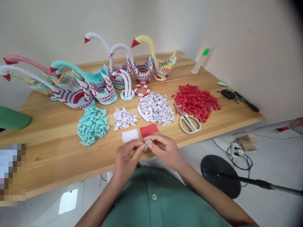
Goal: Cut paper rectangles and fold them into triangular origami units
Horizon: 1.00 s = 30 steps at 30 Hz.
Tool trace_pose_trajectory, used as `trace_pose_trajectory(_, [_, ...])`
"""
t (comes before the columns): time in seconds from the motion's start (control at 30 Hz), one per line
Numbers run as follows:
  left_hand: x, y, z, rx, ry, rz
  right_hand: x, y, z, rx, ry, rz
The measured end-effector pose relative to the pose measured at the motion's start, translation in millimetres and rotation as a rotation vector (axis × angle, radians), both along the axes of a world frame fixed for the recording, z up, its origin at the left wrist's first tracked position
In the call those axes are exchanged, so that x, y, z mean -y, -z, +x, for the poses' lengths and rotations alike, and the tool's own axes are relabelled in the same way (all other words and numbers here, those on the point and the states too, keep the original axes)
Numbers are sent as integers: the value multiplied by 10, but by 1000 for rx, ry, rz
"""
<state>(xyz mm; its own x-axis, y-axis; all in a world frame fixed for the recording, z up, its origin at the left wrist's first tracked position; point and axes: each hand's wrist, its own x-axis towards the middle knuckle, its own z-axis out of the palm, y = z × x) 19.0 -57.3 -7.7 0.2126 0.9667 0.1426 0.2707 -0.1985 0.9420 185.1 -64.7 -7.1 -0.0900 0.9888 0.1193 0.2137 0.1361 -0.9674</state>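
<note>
Between my two hands, at the table's front edge, is a small folded piece of white paper point(147, 144). My left hand point(129, 154) pinches its left side with thumb and forefinger, and my right hand point(165, 146) pinches its right side. Just beyond my fingers lie a stack of white paper slips point(130, 136) and a stack of red paper slips point(149, 129). Farther back are a small pile of white folded pieces point(124, 119), a larger white pile point(157, 108), a turquoise pile point(93, 126) and a red pile point(197, 101).
White-handled scissors point(190, 124) lie beside the red pile. Several folded-paper swans point(103, 88) stand along the back, with a red-and-white paper ring point(142, 90) before them. Keys point(228, 94) and a black pen point(246, 101) lie right. A green object point(14, 118) stands left; a black stand base point(220, 176) is on the floor.
</note>
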Motion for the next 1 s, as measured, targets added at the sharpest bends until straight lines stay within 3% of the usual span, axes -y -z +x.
trace_pose_trajectory(0.47, [-44,-1,33,72,4,-24,-6,-34,9,-6,17,11])
trace_pose_trajectory(0.63, [-95,40,37,293,-72,-296,-6,-14,24,-57,14,-18])
trace_pose_trajectory(0.73, [-142,40,41,352,-1,-449,-13,-8,26,-79,14,-31])
trace_pose_trajectory(1.0, [-196,-83,63,507,63,-646,-40,-24,20,-295,-63,-162])
